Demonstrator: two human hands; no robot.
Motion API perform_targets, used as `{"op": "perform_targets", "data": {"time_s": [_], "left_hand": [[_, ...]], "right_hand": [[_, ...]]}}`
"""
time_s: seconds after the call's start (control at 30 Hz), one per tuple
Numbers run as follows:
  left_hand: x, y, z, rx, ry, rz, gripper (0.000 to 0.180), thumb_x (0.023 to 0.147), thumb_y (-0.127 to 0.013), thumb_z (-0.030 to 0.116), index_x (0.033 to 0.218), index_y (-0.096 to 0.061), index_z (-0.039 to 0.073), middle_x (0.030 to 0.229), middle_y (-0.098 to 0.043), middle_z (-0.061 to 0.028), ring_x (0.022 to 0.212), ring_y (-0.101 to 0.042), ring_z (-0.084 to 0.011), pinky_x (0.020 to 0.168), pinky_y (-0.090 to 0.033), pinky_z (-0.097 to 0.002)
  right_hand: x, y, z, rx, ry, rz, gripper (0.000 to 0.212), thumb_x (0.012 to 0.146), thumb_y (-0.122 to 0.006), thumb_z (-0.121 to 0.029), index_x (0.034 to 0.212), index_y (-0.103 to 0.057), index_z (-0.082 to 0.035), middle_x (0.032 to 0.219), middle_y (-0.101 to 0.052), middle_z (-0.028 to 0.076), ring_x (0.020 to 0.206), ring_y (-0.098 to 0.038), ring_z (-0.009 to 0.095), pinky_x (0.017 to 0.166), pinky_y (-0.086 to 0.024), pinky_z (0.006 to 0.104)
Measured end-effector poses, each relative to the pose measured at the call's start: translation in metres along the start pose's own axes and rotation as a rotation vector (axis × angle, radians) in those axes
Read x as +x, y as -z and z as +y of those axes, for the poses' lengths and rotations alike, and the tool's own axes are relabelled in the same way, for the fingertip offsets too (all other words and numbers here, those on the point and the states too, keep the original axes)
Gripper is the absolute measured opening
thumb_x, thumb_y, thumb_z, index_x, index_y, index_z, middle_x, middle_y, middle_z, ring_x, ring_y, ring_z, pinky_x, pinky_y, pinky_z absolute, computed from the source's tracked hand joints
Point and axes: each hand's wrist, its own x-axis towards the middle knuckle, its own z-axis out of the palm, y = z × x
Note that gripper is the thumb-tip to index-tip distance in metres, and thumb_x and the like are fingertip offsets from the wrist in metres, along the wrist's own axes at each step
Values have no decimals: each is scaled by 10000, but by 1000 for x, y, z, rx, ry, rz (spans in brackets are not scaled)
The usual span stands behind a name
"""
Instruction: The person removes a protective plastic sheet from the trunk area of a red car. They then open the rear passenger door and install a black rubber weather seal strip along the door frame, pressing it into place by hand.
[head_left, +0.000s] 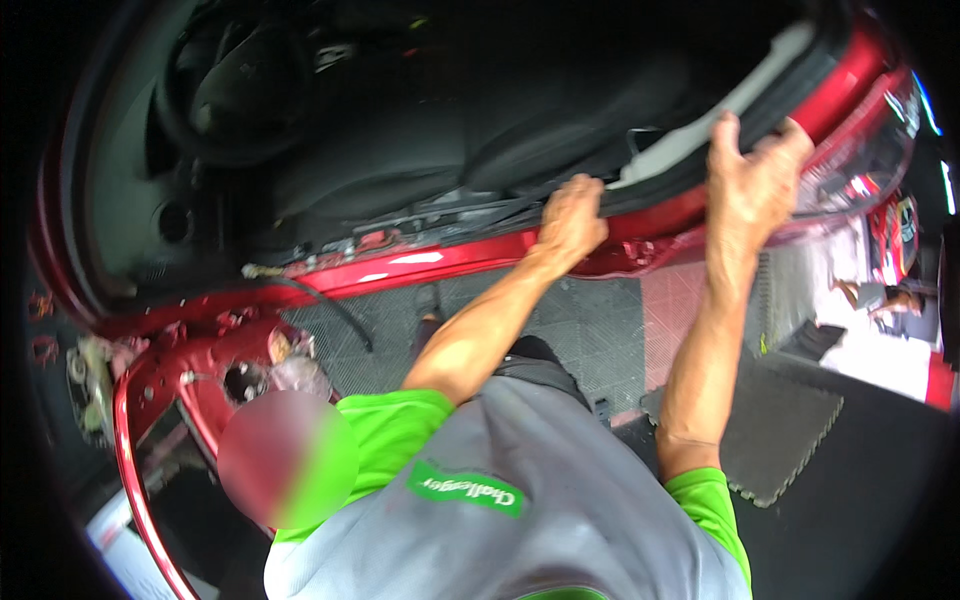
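A black rubber door seal [655, 208] runs along the red door frame [840, 85] of a car body, beside a pale grey trim strip [690, 140]. My left hand [573, 225] is closed at the seal's lower stretch, its fingers curled over the edge by the sill. Further right and higher, my right hand [752, 180] grips the seal, thumb on the trim side and fingers toward the red frame. Slight motion blur softens that hand. The red sill [390, 270] passes below, and its inner ledge lies bare of trim, with metal and cables showing.
Inside the car are a dark seat [390, 150] and a steering wheel [235, 90]. A stripped red door [200, 370] hangs open at my left. A loose black strip [345, 320] dangles over the sill. Floor mats [780, 430] lie at the right; another person [880, 298] is beyond.
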Motion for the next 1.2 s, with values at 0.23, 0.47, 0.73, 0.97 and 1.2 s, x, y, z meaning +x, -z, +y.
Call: {"op": "perform_targets", "data": {"time_s": [0.23, 0.47, 0.73, 0.97, 1.2], "left_hand": [[-67, 155, 56, 56, 101, -6, 278, 731, -618, 71, 1006, -614, 33, 864, -641, -190, 716, -670, -398, 652, -522, -472], [-40, 222, 53, -311, 243, -516, 664, 839, -746, 178, 1421, -482, -1, 1064, -697, -150, 982, -673, -185, 872, -519, -353], [61, 149, 140, -812, 94, -372, 663, 960, -668, 102, 1543, -373, -12, 1081, -653, -110, 770, -506, -98, 669, -382, -269], [77, 116, 153, -668, -125, -162, 581, 1016, -575, 56, 1561, -386, -10, 1447, -585, -232, 1332, -554, -239, 1109, -423, -328], [93, 92, 154, -691, -123, -199, 508, 1039, -548, 40, 1527, -432, -42, 1476, -559, -172, 1323, -528, -183, 1119, -405, -313]], "right_hand": [[1, 4, -2, 165, -207, 4, 524, 812, -754, -258, 1212, -512, -20, 1003, -644, 225, 921, -673, 408, 848, -526, 500], [15, -7, -19, 977, -477, -15, 365, 995, -634, -175, 1219, -417, 15, 841, -686, 153, 677, -705, 198, 615, -552, 341], [39, 18, -21, 597, -369, 86, 436, 1035, -607, -313, 1365, -584, -28, 645, -675, 145, 590, -705, 311, 557, -513, 430], [43, -1, -9, 645, -264, 226, 325, 1008, -637, -171, 1282, -639, 3, 715, -721, 171, 583, -722, 307, 514, -528, 394], [68, 4, -9, 468, -260, 220, 102, 974, -618, -140, 1030, -630, -55, 586, -660, 136, 536, -678, 376, 502, -523, 459]]}}
